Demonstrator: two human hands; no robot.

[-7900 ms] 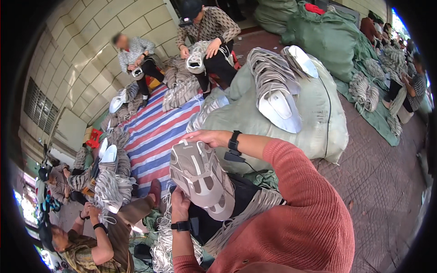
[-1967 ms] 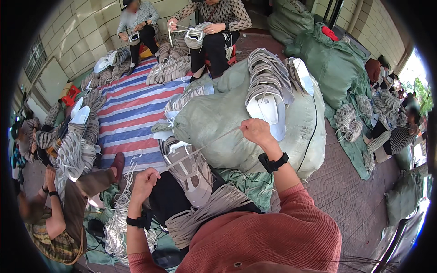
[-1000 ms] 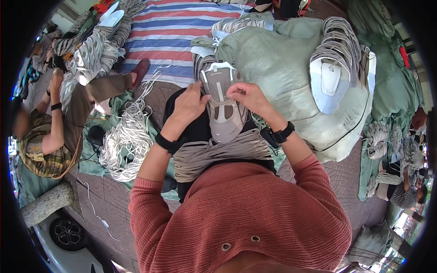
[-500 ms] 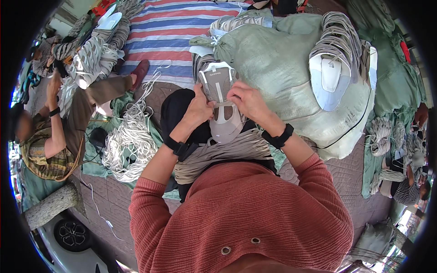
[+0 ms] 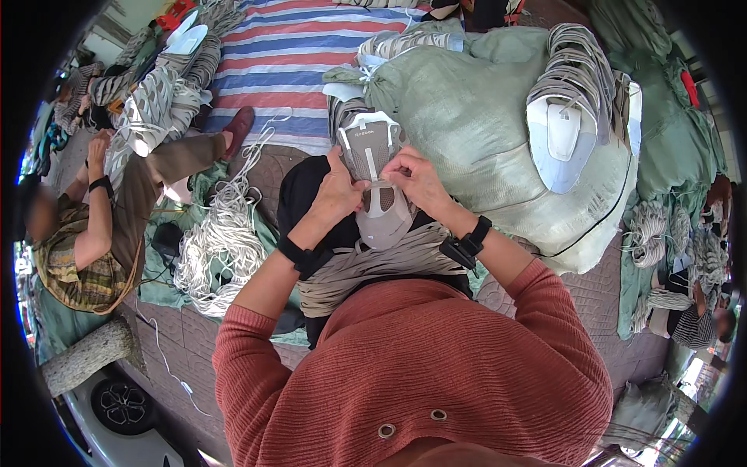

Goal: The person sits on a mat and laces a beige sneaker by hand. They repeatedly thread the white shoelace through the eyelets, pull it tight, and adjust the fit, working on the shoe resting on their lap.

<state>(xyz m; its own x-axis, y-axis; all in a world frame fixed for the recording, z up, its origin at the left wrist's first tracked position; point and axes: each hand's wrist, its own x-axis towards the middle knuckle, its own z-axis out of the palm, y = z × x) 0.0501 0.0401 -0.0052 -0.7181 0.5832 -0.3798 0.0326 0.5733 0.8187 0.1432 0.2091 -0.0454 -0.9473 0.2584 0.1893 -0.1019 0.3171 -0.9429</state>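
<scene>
A grey-beige shoe upper (image 5: 384, 228) lies in front of me over my dark-trousered lap, its toe toward my body. My left hand (image 5: 334, 191) grips its left edge, thumb reaching up along the side. From the right, my right hand (image 5: 420, 180) pinches at a pale shoelace (image 5: 378, 184) running across the upper's middle opening; its exact end is hidden by my fingers. A thick bundle of flat beige laces (image 5: 389, 257) is draped across my lap, just below the upper's toe.
Large green sacks (image 5: 459, 109) stand ahead, with stacked shoe uppers (image 5: 572, 93) on top. On the left are a heap of pale laces (image 5: 219, 261) and a seated co-worker (image 5: 85, 233). A striped sheet (image 5: 272, 78) covers the ground beyond; a car (image 5: 117, 412) is at lower left.
My right hand has shifted slightly left and down, closer to the upper's middle. The upper has tilted a little. The co-worker's raised hands have lowered slightly.
</scene>
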